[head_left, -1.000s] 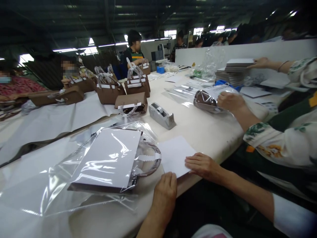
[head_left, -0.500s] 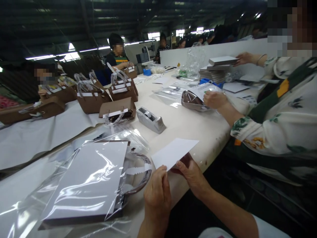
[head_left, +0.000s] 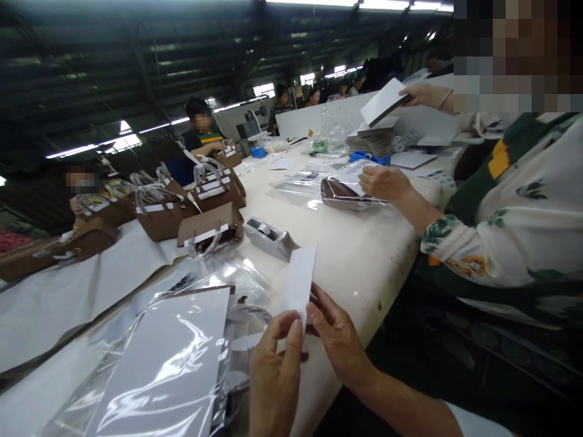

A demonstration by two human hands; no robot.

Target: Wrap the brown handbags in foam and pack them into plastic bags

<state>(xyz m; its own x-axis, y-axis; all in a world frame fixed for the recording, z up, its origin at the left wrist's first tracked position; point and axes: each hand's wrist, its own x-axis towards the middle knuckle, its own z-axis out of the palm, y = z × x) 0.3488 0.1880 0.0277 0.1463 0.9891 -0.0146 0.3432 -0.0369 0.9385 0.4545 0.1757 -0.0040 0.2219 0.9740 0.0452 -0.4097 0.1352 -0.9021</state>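
A white sheet of paper (head_left: pixel 301 276), now looking narrow, is pinched at its lower end by both hands. My left hand (head_left: pixel 277 358) grips its lower left, thumb on the near side. My right hand (head_left: pixel 334 340) closes on its right edge, with the fingers partly behind it. Left of my hands lies a clear plastic bag (head_left: pixel 155 358) with a white board (head_left: pixel 177 340) and a handbag inside; the wrapped handles (head_left: pixel 259 314) show at its right side. Just beyond the sheet stands a grey tape dispenser (head_left: pixel 269 238).
Several brown handbags (head_left: pixel 166 212) with wrapped handles stand at the left. On the right, a co-worker's hand (head_left: pixel 385 184) touches a bagged brown handbag (head_left: pixel 341 193), while the other hand holds a white board (head_left: pixel 385 102) above a stack of boards (head_left: pixel 371 139). Other people sit farther back.
The paper has gone from a wide sheet to a narrow upright shape, folded or turned; I cannot tell which. The co-worker has lifted a white board off the stack. My view has shifted.
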